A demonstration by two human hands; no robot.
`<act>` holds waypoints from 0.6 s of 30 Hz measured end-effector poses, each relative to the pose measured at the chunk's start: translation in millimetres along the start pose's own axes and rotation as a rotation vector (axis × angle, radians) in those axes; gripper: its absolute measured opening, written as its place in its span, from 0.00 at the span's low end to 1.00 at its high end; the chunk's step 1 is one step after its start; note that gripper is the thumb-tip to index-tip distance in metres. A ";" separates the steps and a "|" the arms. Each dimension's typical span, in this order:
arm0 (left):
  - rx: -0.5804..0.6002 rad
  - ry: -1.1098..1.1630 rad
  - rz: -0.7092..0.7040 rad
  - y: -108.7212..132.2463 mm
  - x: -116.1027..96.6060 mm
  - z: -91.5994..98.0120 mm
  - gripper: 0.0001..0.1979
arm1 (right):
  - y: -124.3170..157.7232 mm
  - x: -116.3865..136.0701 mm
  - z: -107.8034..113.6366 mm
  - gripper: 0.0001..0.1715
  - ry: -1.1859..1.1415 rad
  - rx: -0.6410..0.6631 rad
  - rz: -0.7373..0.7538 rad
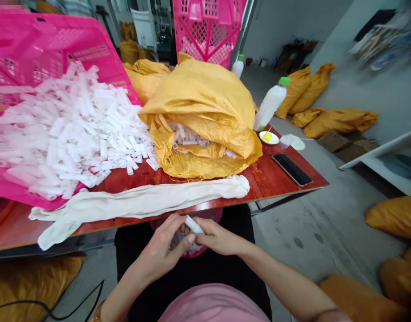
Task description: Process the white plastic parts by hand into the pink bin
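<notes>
Red table edge [286, 191] ahead, left hand [161, 246], right hand [218, 237] together, seemingly clamped on a white tube [194, 225]

The left hand [163, 248] and right hand [218, 237] pinch a white plastic tube [194, 225] between their fingers, above the lap. Beyond them, a red-brown wooden table [255, 190] carries a pink plastic crate [101, 49] heaped with white tubes [74, 129], an open yellow woven sack [198, 94] holding more tubes, a long white cloth [134, 205], a plastic bottle [270, 103] and a smartphone [291, 169].
</notes>
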State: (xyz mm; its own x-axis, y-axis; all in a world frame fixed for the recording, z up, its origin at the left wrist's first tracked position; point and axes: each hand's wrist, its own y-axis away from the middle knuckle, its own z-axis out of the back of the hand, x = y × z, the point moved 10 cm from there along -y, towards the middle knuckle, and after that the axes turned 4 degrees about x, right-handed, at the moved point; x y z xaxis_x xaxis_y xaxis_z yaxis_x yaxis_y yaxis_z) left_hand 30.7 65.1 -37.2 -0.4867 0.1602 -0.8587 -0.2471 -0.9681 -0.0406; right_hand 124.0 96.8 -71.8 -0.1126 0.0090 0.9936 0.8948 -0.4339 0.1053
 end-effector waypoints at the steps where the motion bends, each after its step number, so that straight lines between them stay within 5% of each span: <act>1: 0.048 0.001 0.003 -2.0 0.9 -1.5 0.12 | -0.6 1.2 3.3 0.10 0.104 -0.023 0.002; 4: 0.082 -0.033 0.041 -17.2 14.7 30.3 0.14 | -0.4 -16.0 8.6 0.08 0.451 -0.073 -0.104; 8: -0.408 -0.527 0.304 -32.7 53.3 163.1 0.10 | 8.4 -45.2 12.6 0.30 0.791 -0.146 -0.248; 10: -0.520 -0.659 0.397 -38.8 67.4 202.4 0.11 | 11.9 -43.5 11.7 0.36 0.798 -0.096 -0.255; 12: -0.539 -0.710 0.432 -48.1 79.4 215.6 0.13 | 8.7 -23.5 17.0 0.26 0.702 -0.007 -0.195; 14: -0.526 -0.747 0.451 -55.5 90.0 213.1 0.15 | -4.5 11.7 46.1 0.14 0.626 -0.025 -0.096; 18: -0.537 -0.822 0.479 -50.3 108.7 198.5 0.15 | -50.2 68.2 160.0 0.15 0.907 -0.458 -0.079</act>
State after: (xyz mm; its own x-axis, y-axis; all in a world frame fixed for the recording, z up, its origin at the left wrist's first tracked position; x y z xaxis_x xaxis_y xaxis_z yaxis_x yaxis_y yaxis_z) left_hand -176.2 169.4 -27.1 -0.8951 -0.3694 -0.2496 0.4180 -0.8900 -0.1821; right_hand 140.5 263.4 -2.7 -0.6200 -0.5511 0.5586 0.6405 -0.7666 -0.0453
